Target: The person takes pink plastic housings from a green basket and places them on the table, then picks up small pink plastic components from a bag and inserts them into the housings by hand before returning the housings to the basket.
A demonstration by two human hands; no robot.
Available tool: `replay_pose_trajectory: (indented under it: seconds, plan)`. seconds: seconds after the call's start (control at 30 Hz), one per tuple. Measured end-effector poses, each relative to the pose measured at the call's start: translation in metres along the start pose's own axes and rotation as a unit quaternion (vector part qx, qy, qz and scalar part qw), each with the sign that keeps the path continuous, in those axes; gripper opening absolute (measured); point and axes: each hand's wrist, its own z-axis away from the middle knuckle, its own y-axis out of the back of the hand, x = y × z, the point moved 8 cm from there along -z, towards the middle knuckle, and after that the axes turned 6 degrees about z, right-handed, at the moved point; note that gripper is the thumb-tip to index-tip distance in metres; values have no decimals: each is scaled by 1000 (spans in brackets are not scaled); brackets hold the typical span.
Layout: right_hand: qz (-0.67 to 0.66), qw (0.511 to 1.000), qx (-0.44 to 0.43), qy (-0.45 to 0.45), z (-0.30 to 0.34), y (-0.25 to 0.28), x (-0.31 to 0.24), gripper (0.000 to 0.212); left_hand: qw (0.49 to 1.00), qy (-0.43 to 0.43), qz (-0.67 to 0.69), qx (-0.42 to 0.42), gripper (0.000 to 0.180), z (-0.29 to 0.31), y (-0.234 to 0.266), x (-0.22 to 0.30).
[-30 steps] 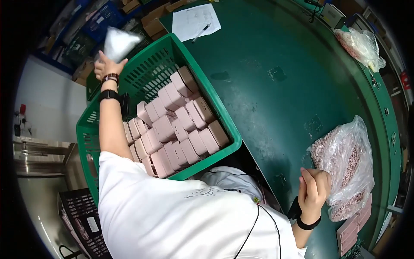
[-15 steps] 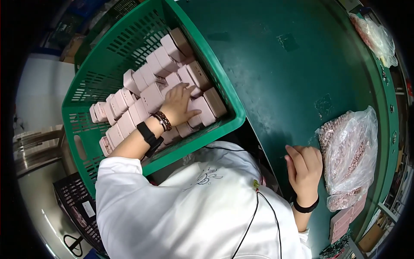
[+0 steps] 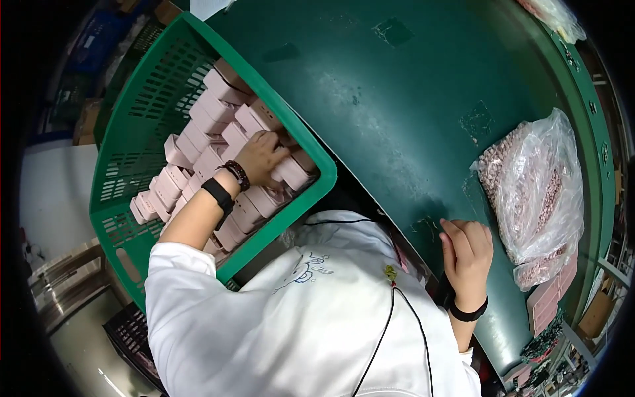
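Dark green, scuffed tabletop (image 3: 370, 106) is seen across most of the right half, and beside its edge a deep green plastic basket with slotted walls (image 3: 324, 173) is set at a slant. Within the basket, pale pink box-shaped pieces with rounded edges (image 3: 198, 135) are packed side by side in rows. A smooth, matt surface is shown by them; a darker, brownish-pink side face is turned toward the table-side wall on those at the right, and small dark dots are borne by some. The rows are laid from lower left to upper right, while the long axis of the visible pale faces is pointed from upper left to lower right, across the rows. The left hand (image 3: 262, 159) is laid on the boxes near the basket's right corner, palm down, with fingers and thumb spread around the near side of one pale pink box (image 3: 291, 173); whether that box is gripped cannot be told. By the table's near edge, the right hand (image 3: 468, 255) is held raised, its fingers close together and loosely bent, its thumb set slightly apart. Near it, small pink pieces (image 3: 501, 162) are contained in a crumpled clear plastic bag (image 3: 562, 155), beside which flat pink panels (image 3: 549, 301) are placed.
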Motion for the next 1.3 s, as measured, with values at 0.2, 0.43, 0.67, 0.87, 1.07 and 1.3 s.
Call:
replay_pose_trajectory:
  seconds: [0.2,0.43,0.67,0.87,1.07,1.3]
  plan:
    - [1,1000,11,-17,6,-2,8,17,997,45,-52,46,57,-7,-6,3]
    - [-11,1000,5,16,-1,-3,-5,18,984,-75,-149,70,42,-7,-20,15]
    - [-7,1000,7,6,4,0,-7,18,986,-154,-61,4,43,-12,-9,40]
    - [-24,999,24,26,0,1,-18,18,979,-196,-24,58,47,1,50,54]
    - [-39,998,21,53,-9,-5,-26,18,981,-128,-67,128,47,36,134,63]
    - [-58,993,32,101,-18,-13,-38,17,927,174,175,284,37,127,138,-20]
